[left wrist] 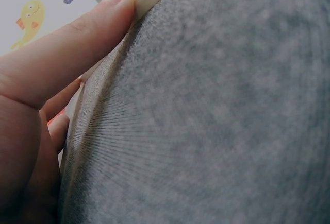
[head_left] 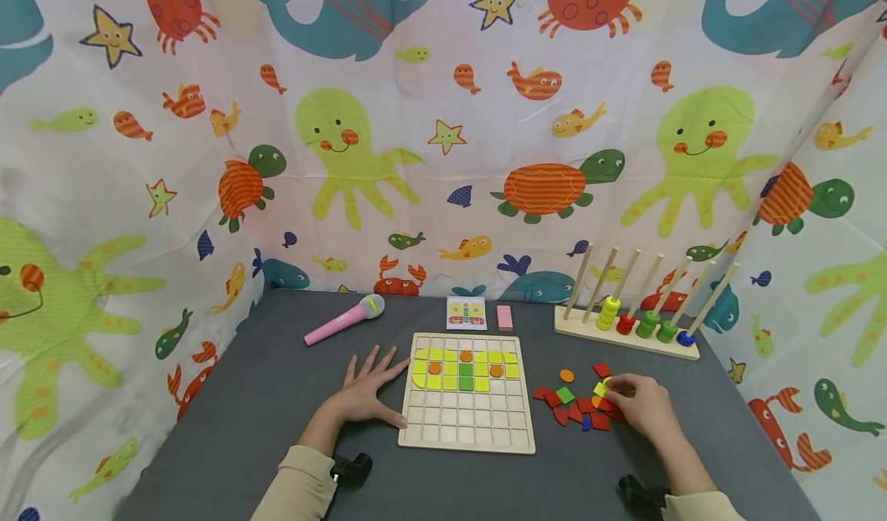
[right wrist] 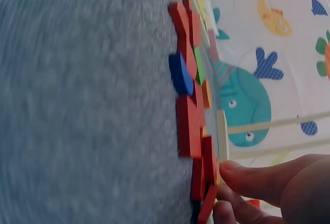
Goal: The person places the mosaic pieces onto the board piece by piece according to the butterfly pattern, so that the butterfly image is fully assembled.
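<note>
Head view: the fingers of the right hand point(head_left: 644, 407) pinched a yellow piece point(head_left: 607, 382) among loose pieces point(head_left: 600, 422) right of the wooden board point(head_left: 466, 421); the left hand point(head_left: 366, 392) lay spread, thumb at the board's left edge. Beyond, a picture card point(head_left: 466, 314) lay on the tabletop point(head_left: 457, 490).
</note>
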A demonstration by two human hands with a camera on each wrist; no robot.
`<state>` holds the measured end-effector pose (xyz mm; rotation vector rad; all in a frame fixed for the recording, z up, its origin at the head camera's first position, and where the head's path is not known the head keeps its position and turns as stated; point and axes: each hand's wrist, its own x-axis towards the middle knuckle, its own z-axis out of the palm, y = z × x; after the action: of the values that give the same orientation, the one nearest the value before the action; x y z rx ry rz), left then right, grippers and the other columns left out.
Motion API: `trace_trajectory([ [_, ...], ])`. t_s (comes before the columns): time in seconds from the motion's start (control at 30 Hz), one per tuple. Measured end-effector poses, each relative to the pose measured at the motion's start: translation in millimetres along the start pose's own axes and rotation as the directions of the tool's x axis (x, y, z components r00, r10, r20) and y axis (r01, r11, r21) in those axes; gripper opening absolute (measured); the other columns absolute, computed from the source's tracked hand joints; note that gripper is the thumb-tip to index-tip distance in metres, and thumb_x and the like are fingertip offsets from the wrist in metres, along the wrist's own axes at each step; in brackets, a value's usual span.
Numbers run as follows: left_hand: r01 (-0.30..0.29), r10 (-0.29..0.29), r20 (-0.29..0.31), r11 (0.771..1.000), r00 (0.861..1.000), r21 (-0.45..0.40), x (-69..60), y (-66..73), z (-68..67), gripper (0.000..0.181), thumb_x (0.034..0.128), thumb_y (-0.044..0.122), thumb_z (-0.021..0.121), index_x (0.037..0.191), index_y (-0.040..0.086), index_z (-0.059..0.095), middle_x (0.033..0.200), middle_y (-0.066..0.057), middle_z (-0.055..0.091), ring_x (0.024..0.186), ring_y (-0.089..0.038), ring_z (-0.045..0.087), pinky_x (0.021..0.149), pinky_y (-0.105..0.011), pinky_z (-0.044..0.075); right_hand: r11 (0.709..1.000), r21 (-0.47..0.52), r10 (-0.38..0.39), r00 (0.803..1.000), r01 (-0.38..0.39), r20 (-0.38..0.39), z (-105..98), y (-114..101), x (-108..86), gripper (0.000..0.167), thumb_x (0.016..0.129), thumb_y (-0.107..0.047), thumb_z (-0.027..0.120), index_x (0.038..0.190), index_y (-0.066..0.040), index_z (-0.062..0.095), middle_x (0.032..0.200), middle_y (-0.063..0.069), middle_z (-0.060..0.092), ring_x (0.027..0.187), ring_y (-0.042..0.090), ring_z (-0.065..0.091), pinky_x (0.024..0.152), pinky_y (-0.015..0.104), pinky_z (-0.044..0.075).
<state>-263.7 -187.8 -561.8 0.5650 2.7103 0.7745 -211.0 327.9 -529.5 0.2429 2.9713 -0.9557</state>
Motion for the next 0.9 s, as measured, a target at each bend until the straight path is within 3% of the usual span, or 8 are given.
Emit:
trace_trajectory([
  [0.17, 0.001, -0.001, -0.006, 1.0, 1.0, 0.0, -0.7, 2.1, -2.4, 0.12, 0.0608, 0.071, 0.083, 0.16, 0.034, 0.027, 0.171, -0.004, 0.009, 0.156, -0.039, -0.01, 0.116, -0.067, -0.018, 0.999, -0.043, 0.013, 1.0, -0.012, 0.01, -1, 6, 3.4, 0.031, 0.092, -0.025, 0.074, 0.112, -0.001, 0.073, 0.108, 0.023, 0.071, 0.092, 0.033, 0.061, 0.079, 0.052, 0.052],
  [0.43, 0.011, -0.011, -0.012, 1.0, 1.0, 0.008, -1.1, 2.1, -2.0, 0.119, 0.0601, 0.071, 0.083, 0.16, 0.036, 0.028, 0.171, -0.003, 0.011, 0.156, -0.039, -0.01, 0.115, -0.069, -0.018, 0.999, -0.05, 0.019, 1.0, -0.018, 0.019, 4, -5, 8.5, 0.033, 0.09, -0.029, 0.077, 0.104, 0.0, 0.071, 0.086, 0.009, 0.065, 0.078, 0.024, 0.054, 0.064, 0.032, 0.042],
  [0.63, 0.004, -0.004, -0.017, 1.0, 1.0, -0.002, -2.2, 2.6, -1.7, 0.119, 0.0602, 0.07, 0.084, 0.16, 0.035, 0.029, 0.171, -0.004, 0.011, 0.156, -0.039, -0.009, 0.115, -0.069, -0.017, 1.0, 0.006, 0.018, 0.999, -0.018, 0.03, 3, -21, 11.1, 0.028, 0.09, -0.031, 0.077, 0.096, -0.006, 0.066, 0.087, 0.009, 0.062, 0.078, 0.024, 0.052, 0.063, 0.031, 0.039],
  [0.9, 0.002, -0.002, -0.015, 1.0, 1.0, 0.008, -2.1, 0.1, 0.0, 0.118, 0.0609, 0.071, 0.084, 0.16, 0.036, 0.029, 0.171, -0.003, 0.011, 0.156, -0.039, -0.01, 0.115, -0.069, -0.018, 0.997, 0.066, -0.054, 0.998, 0.051, 0.046, 16, -50, 14.8, 0.023, 0.091, -0.027, 0.077, 0.094, -0.006, 0.068, 0.082, 0.006, 0.066, 0.068, 0.019, 0.055, 0.058, 0.031, 0.044],
])
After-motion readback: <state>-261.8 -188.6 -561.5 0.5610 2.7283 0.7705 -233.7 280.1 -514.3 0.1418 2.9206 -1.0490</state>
